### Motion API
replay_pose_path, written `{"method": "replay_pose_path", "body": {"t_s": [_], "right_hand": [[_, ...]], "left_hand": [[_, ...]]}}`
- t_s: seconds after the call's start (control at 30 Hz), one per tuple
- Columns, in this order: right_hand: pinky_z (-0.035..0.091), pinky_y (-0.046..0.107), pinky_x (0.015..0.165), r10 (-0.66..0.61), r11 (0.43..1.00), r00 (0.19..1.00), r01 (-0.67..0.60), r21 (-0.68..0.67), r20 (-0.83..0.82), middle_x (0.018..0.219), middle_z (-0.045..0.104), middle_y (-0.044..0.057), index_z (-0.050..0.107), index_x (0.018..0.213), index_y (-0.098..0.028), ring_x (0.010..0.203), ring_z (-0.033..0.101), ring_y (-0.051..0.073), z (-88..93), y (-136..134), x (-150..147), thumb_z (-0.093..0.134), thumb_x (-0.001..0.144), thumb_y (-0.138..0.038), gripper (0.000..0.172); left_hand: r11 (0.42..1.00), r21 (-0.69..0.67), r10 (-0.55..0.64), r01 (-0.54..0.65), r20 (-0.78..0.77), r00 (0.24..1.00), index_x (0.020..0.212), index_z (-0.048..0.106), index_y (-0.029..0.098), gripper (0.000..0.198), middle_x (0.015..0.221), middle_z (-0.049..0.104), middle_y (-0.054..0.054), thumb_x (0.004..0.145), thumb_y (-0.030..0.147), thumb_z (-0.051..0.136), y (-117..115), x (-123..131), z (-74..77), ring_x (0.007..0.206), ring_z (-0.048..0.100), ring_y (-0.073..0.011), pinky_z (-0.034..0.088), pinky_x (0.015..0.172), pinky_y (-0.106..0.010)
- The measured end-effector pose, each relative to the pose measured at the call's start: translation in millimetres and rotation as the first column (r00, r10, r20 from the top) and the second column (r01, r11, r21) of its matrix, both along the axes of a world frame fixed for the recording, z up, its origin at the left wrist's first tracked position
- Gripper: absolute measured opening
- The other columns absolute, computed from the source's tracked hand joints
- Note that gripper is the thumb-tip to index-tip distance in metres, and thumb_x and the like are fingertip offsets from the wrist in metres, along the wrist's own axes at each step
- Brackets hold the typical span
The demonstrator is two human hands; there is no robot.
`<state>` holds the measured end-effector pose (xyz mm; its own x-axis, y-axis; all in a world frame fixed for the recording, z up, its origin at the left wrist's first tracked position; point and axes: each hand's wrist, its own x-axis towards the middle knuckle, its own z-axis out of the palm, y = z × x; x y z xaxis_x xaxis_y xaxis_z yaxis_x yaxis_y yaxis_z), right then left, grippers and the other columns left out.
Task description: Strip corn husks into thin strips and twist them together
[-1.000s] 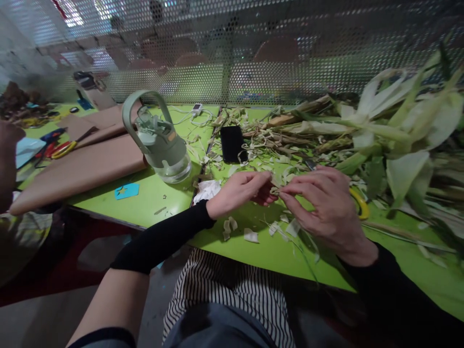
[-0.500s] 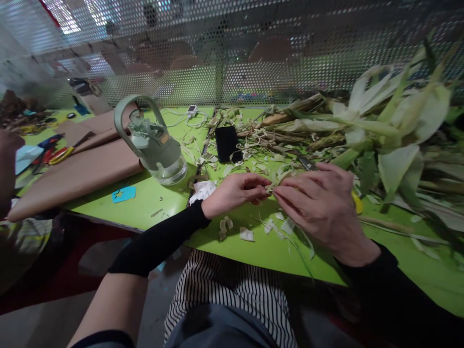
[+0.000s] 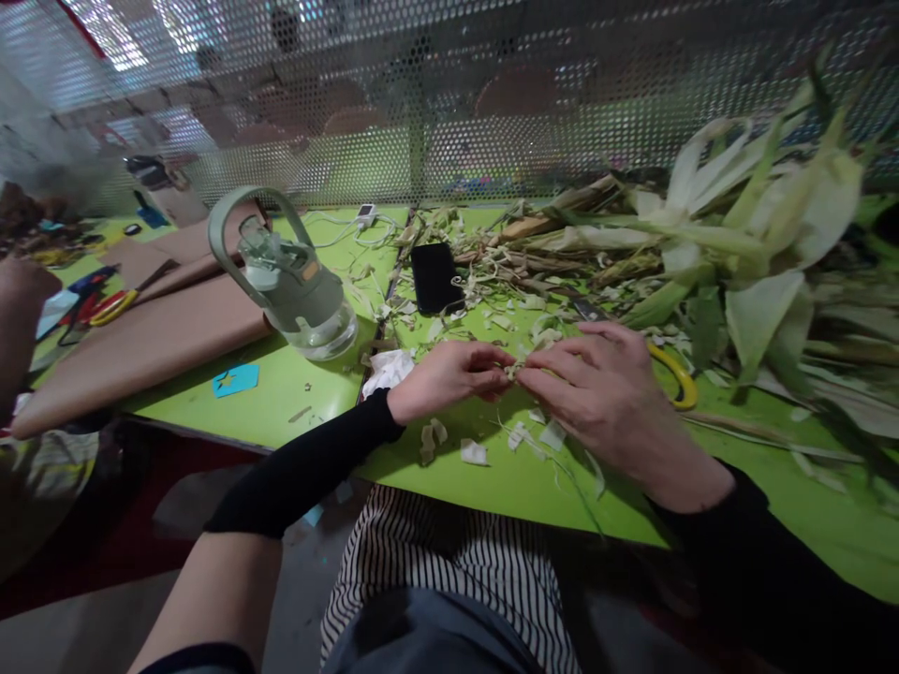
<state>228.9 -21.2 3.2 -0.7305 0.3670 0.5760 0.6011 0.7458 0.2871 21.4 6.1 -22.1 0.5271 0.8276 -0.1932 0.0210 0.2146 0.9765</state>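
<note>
Between my two hands is a small piece of pale green corn husk (image 3: 514, 371), looking knotted or twisted, partly hidden by the fingers. My left hand (image 3: 460, 376) pinches it from the left with thumb and forefinger. From the right, my right hand (image 3: 604, 398) closes its fingertips on the same piece. Both hands hover just over the green table (image 3: 421, 477). Scraps of husk (image 3: 474, 452) lie below and around them. Scissors with a yellow handle (image 3: 685, 382) rest beyond my right hand, partly covered by it.
Corn husks (image 3: 762, 234) are heaped at the right and back. A black phone (image 3: 434, 278), a crumpled tissue (image 3: 389, 370) and a green water bottle (image 3: 299, 290) stand or lie left of centre. Brown paper (image 3: 154, 351) covers the left side, near another person's hand (image 3: 24, 290).
My right hand has shifted slightly left and its fingers have bent differently, uncovering more of the yellow scissor handle. Both hands keep hold of the husk piece. The view has moved a little.
</note>
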Motion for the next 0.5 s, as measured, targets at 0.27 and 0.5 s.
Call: {"method": "replay_pose_path", "body": {"t_s": [0.27,0.5], "right_hand": [[0.055,0.039,0.074,0.008,0.955,0.963,-0.087,-0.282,-0.271,0.094,0.075,0.007,0.065,0.107,-0.024,0.084,0.07,0.025,2.3,1,1,0.057,0.102,-0.022,0.01],[0.049,0.036,0.064,-0.074,0.893,0.943,-0.082,-0.443,-0.324,0.084,0.069,0.005,0.059,0.095,-0.023,0.074,0.065,0.023,-3.2,6,2,0.055,0.097,-0.019,0.006]], "left_hand": [[0.992,-0.113,-0.036,0.049,0.114,0.993,0.108,0.071,0.008,0.018,0.089,0.076,-0.005,0.092,0.015,0.069,-2,-4,12.1,0.081,0.072,-0.0099,0.058,0.093,-0.034],[0.996,-0.07,-0.048,0.056,0.107,0.993,0.107,0.07,0.008,0.02,0.085,0.073,-0.003,0.087,0.009,0.071,-2,-3,10.2,0.079,0.069,-0.009,0.057,0.092,-0.033]]}}
